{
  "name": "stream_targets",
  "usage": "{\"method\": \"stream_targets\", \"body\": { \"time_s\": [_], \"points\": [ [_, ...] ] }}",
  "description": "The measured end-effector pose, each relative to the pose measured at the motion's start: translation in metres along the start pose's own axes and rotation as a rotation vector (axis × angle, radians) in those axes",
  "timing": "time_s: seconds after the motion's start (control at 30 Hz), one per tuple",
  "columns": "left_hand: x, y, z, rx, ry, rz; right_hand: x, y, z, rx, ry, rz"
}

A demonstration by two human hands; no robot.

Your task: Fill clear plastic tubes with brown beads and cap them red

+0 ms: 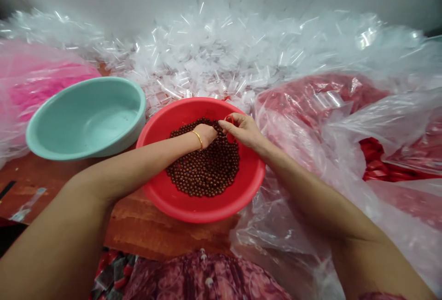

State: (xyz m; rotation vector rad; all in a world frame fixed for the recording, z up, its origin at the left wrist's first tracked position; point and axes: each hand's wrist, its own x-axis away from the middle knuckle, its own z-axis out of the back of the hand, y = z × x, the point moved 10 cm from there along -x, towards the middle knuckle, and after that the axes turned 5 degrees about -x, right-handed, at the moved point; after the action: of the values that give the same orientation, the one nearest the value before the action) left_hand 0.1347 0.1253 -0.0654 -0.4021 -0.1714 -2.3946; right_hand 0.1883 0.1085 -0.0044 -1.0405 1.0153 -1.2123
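Observation:
A red plastic basin [162, 129] sits on the wooden table and holds a heap of small dark brown beads [207, 171]. My left hand [206, 134], with a gold bangle at the wrist, hangs curled over the beads with its fingertips down among them. My right hand [241, 130] is just to its right above the basin, pinching a thin red loop [230, 127] of cord or band between thumb and fingers. What the left fingers grip is hidden.
An empty teal basin [86, 118] stands to the left. A big pile of small clear plastic bags [214, 56] lies behind both basins. Large clear bags of red items [345, 120] fill the right side; a bag of pink items [34, 83] sits far left.

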Motion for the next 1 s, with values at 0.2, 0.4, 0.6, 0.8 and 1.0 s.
{"method": "stream_targets", "body": {
  "time_s": [0.2, 0.4, 0.6, 0.8, 1.0],
  "points": [
    [-0.011, 0.022, -0.005, 0.281, 0.064, -0.024, 0.002, -0.01, 0.02, -0.066, 0.162, 0.071],
    [0.01, 0.011, 0.0, 0.999, 0.088, -0.124, 0.008, -0.006, 0.045, -0.186, 0.357, 0.061],
    [0.062, -0.013, 0.011, 1.651, 0.104, -0.075, 0.008, 0.0, 0.047, -0.364, 0.334, 0.035],
    [0.1, -0.015, 0.027, 1.724, 0.235, -0.099, 0.021, -0.007, 0.018, -0.476, 0.185, -0.077],
    [0.107, -0.014, 0.04, 1.577, 0.361, -0.184, 0.031, -0.004, -0.011, -0.484, 0.085, -0.207]
  ]
}}
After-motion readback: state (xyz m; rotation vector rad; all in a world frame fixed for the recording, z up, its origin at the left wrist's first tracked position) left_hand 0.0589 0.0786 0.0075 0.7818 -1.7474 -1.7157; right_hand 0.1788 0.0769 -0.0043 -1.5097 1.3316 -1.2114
